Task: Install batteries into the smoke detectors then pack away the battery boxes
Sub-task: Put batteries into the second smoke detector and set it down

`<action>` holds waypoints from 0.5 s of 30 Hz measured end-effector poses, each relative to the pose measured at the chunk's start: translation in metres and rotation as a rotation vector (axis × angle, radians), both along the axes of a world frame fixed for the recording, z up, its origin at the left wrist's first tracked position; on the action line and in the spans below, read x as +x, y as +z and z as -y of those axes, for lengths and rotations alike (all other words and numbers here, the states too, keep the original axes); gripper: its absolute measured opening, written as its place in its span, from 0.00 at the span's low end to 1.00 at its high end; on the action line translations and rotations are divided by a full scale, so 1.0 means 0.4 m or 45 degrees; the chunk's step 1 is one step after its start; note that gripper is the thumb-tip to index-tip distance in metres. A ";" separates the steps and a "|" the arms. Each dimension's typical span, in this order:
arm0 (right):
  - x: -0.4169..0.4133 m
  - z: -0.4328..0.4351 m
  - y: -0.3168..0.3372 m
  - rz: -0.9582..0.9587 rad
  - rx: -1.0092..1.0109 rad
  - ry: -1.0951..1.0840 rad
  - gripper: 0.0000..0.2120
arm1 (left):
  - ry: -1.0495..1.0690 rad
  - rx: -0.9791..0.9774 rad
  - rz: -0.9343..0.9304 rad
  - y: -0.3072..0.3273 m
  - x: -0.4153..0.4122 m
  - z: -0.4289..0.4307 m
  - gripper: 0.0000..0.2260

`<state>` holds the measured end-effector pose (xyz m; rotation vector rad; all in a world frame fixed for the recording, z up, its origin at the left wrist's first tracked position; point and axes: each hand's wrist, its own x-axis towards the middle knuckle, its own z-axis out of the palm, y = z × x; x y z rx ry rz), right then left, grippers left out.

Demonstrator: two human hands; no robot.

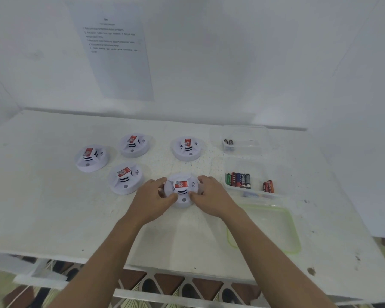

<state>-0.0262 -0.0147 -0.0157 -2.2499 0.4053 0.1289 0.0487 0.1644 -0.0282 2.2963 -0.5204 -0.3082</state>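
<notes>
A white round smoke detector (181,192) with a red label sits on the white table near its middle. My left hand (153,200) grips its left rim and my right hand (209,196) grips its right rim, fingers curled round the edge. Several more detectors stand to the left and behind, such as one next to my left hand (125,178) and one at the back (187,148). To the right, a clear battery box (253,165) holds several coloured batteries (238,180). Behind it a second clear box (249,132) holds two batteries (228,142).
A green-rimmed clear lid (297,241) lies flat at the front right of the table (53,207). A printed sheet (116,54) hangs on the back wall. Below the front table edge, a patterned floor shows.
</notes>
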 end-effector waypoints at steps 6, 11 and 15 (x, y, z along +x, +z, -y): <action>0.048 0.017 0.060 0.210 -0.027 0.025 0.26 | 0.103 -0.256 0.066 0.040 0.058 0.032 0.19; 0.166 0.068 0.082 0.149 -0.149 0.050 0.29 | 0.071 -0.068 0.179 0.016 0.173 0.115 0.20; 0.258 0.105 0.077 -0.018 -0.275 0.162 0.35 | -0.040 0.196 0.240 -0.025 0.259 0.147 0.21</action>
